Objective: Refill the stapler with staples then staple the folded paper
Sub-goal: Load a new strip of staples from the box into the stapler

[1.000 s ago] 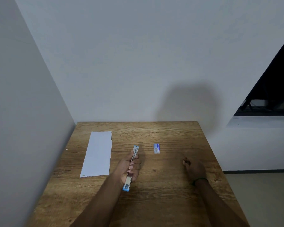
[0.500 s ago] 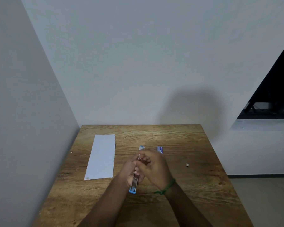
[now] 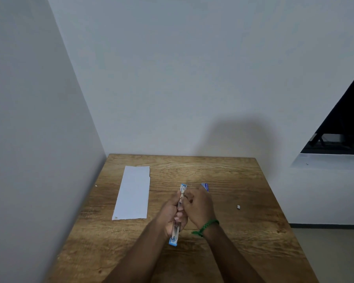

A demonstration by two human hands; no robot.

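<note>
- Head view, containers: a small blue staple box (image 3: 205, 187) lies on the wooden table (image 3: 243, 248) just behind the right hand (image 3: 199, 208), which partly hides it. What the box holds cannot be seen.
- The stapler (image 3: 182, 192) shows a bare metal channel; whether staples sit in it cannot be told.
- Counted: one stapler, one staple box, one folded paper (image 3: 132, 193), one tiny pale piece (image 3: 238, 206) lying well to the right, and two hands.
- The stapler is near the table's middle, above the wood. Its long axis runs near to far, with the far blue end leaning slightly right toward the back wall.
- The left hand (image 3: 169, 214) grips the stapler's middle, fingers wrapped round it.
- The right hand, wearing a green wristband (image 3: 206, 226), has its fingers curled against the channel; whether they pinch anything cannot be told.
- The folded paper lies flat to the left, long axis near to far.
</note>
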